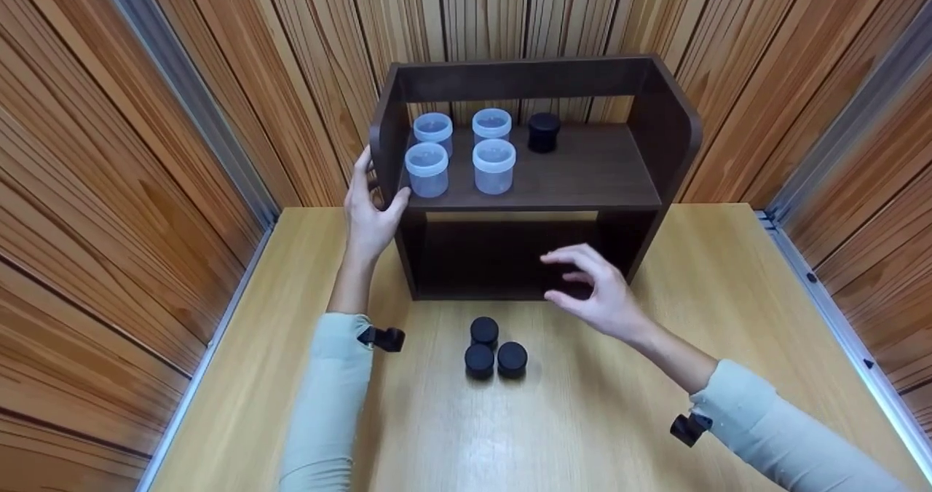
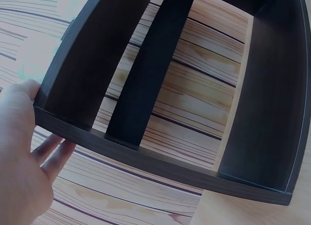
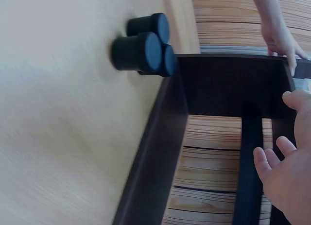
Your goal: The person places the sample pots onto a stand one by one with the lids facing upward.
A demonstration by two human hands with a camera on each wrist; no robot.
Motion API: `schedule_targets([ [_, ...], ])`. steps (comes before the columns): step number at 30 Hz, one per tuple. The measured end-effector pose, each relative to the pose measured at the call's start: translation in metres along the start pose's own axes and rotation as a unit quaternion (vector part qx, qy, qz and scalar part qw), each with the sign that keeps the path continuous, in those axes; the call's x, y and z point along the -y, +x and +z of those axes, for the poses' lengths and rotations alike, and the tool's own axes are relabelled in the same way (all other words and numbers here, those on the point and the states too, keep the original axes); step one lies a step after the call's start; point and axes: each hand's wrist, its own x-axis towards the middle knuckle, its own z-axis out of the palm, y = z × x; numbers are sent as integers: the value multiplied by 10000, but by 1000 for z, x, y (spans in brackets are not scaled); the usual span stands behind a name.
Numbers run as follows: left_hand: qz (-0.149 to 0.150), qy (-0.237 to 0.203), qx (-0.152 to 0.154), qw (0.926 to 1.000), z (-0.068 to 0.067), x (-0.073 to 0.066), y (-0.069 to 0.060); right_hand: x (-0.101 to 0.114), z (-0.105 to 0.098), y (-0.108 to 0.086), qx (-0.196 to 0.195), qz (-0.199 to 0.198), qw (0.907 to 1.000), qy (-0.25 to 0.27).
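Note:
A dark brown wooden shelf (image 1: pixel 582 207) stands at the back of the table. At its left side panel, my left hand (image 1: pixel 370 219) grips the edge, with the thumb by the upper board and the fingers round the outside. My right hand (image 1: pixel 601 295) hovers in front of the lower compartment, fingers loosely bent and holding nothing. Several translucent jars (image 1: pixel 494 168) with pale lids are on the upper board's left half. One black jar (image 1: pixel 544 133) is to their right. In front of the shelf, three black jars (image 1: pixel 512 361) are grouped on the table.
Wood-plank walls (image 1: pixel 306 77) enclose the wooden table (image 1: pixel 582 434) at the back and sides. Metal rails (image 1: pixel 204 368) run along its left and right edges. The shelf's open lower compartment (image 1: pixel 502 259) faces me.

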Motion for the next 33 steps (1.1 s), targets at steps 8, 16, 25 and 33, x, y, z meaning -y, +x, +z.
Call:
schedule_targets([
  [8,102,2,-66,9999,0,2,2,-18,22,-18,283,194,9994,67],
  [16,-120,-167,32,9998,-2,2,1,-31,41,-38,810,445,9956,159],
  [25,-399,-334,197,9985,-3,2,0,-50,60,-59,1435,438,9877,442],
  [33,-363,-317,233,9986,-3,0,3,-68,74,-74,1448,542,9862,597],
])
